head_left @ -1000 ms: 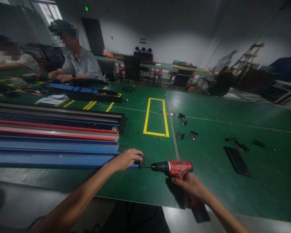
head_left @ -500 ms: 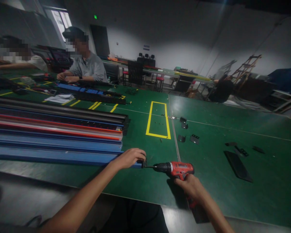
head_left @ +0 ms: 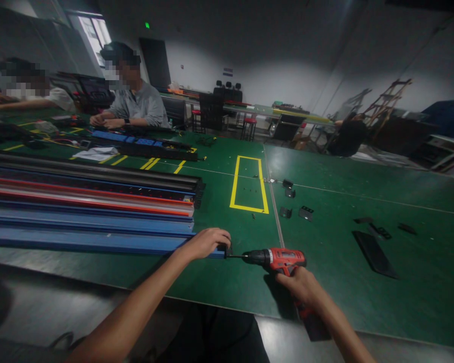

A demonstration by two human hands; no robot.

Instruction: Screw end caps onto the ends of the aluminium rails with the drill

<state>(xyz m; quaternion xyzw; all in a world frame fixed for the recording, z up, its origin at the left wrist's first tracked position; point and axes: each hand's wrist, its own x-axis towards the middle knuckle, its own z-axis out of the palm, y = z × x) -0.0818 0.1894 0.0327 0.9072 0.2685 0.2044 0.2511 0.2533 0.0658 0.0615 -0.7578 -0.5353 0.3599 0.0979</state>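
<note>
A red and black cordless drill (head_left: pixel 287 259) is in my right hand (head_left: pixel 300 286), whose fingers wrap its handle. The thin bit (head_left: pixel 237 256) points left and meets the end of the nearest long blue rail (head_left: pixel 136 243). At that end sits a small dark end piece (head_left: pixel 223 247), partly covered by my fingers. My left hand (head_left: pixel 208 242) lies over the rail's end with its fingers curled down around it. How the bit's tip sits against the end piece is too small to make out.
More long rails, blue, red-edged (head_left: pixel 166 206) and black (head_left: pixel 136 174), lie side by side at left. Small black brackets (head_left: pixel 306 213) and a dark flat plate (head_left: pixel 374 254) are on the green table (head_left: pixel 344 302). A co-worker (head_left: pixel 144 103) sits across, another person farther left.
The whole view has shifted slightly. Both hands, the drill and the rail keep nearly the same positions relative to each other, with the bit still at the rail's end.
</note>
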